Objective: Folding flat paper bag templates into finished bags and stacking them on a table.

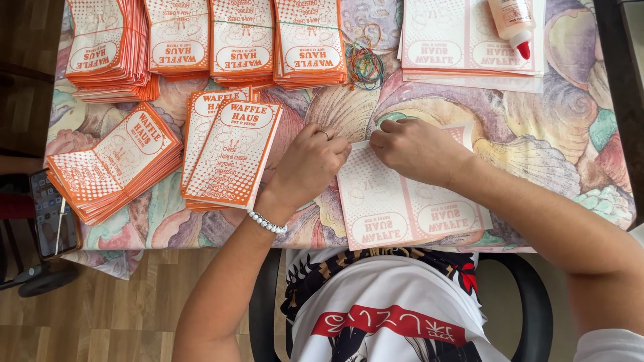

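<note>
Near the front edge of the table (537,144), a pale printed paper sheet (409,208) is being pressed flat, lying face up just ahead of the person's torso with its lower edge close to the table's rim. Its upper edge is being pinched by both hands: the left hand (310,164) is curled almost closed, fingertips bearing down on the sheet's top left corner, a ring showing on one finger and a beaded bracelet (267,222) being worn at the wrist; the right hand (417,151) is likewise bent nearly shut, fingertips set on the top edge just beside the left ones. Just left of the left hand, a small stack of folded orange-and-white paper bags (231,154) is lying, and farther left a fanned pile of the same bags (114,164) is resting near the table's corner. Along the far edge, bundled stacks of bags (208,43) are being kept in a row, with a tangle of coloured rubber bands (364,64) beside them. To the far right, a pile of flat sheets (463,43) is being weighed down by a glue bottle (513,23). A phone (54,214) is lying off the table's left side.
</note>
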